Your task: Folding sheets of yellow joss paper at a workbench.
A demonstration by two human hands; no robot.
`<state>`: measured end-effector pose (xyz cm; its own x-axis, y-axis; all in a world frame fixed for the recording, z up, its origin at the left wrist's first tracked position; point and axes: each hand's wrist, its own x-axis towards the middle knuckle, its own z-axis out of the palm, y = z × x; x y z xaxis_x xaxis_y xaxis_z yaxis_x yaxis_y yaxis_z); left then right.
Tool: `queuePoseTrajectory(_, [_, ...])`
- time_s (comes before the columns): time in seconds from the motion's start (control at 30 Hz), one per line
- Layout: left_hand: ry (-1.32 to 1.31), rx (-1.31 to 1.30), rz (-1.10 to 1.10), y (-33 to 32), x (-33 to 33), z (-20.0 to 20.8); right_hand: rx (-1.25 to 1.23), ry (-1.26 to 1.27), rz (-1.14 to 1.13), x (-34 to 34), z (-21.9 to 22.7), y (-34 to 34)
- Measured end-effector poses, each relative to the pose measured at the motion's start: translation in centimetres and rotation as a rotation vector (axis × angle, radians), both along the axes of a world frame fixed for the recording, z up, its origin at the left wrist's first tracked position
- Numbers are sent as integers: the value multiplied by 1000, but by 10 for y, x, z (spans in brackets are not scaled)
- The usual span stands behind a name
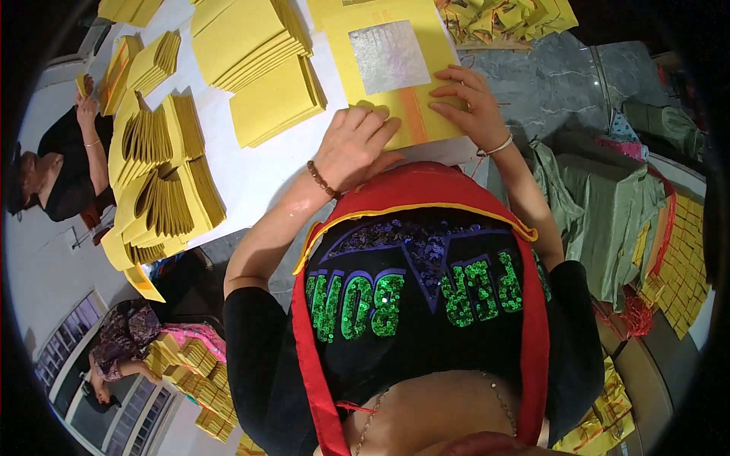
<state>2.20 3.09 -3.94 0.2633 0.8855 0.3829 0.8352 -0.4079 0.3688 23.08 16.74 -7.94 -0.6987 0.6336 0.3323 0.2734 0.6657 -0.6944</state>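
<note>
In front of me on the table lies a yellow paper sheet [366, 69] with a silver foil square [388, 57] and an orange stripe [414, 114]. My left hand [359, 140] has its fingers curled together over the sheet's near left corner, gripping it. At the right edge rests my right hand [473, 108], its fingers stretched out and apart, touching the paper. Left of the sheet are neat stacks of folded yellow paper [277, 106], the tallest pile [247, 38] being farther back.
More folded yellow bundles [163, 171] line the white table's [262, 171] left edge. A heap of yellow paper pieces [509, 19] lies at the far right. Green wrapped packages [604, 205] stand on my right. Two other people [72, 159] are on the left.
</note>
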Motion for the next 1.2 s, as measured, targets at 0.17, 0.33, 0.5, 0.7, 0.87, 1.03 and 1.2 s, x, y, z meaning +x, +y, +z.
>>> queuePoseTrajectory(0.17, [-82,-14,-95,3,-1,-1,-94,-33,37,5,1,3])
queuePoseTrajectory(0.33, [-324,-164,-3,10,-5,0,-439,161,124,13,-5,10])
queuePoseTrajectory(0.5, [-535,-474,170,14,-9,3,-445,233,136,13,-12,9])
queuePoseTrajectory(0.7, [-655,-559,196,17,-14,-2,-354,132,108,10,-5,4])
queuePoseTrajectory(0.87, [-667,-651,230,21,-19,-3,-326,109,75,7,-6,2])
queuePoseTrajectory(1.03, [-704,-678,243,23,-18,-1,-210,110,114,9,-15,7])
queuePoseTrajectory(1.2, [-698,-658,255,23,-17,-2,-178,112,104,10,-22,8])
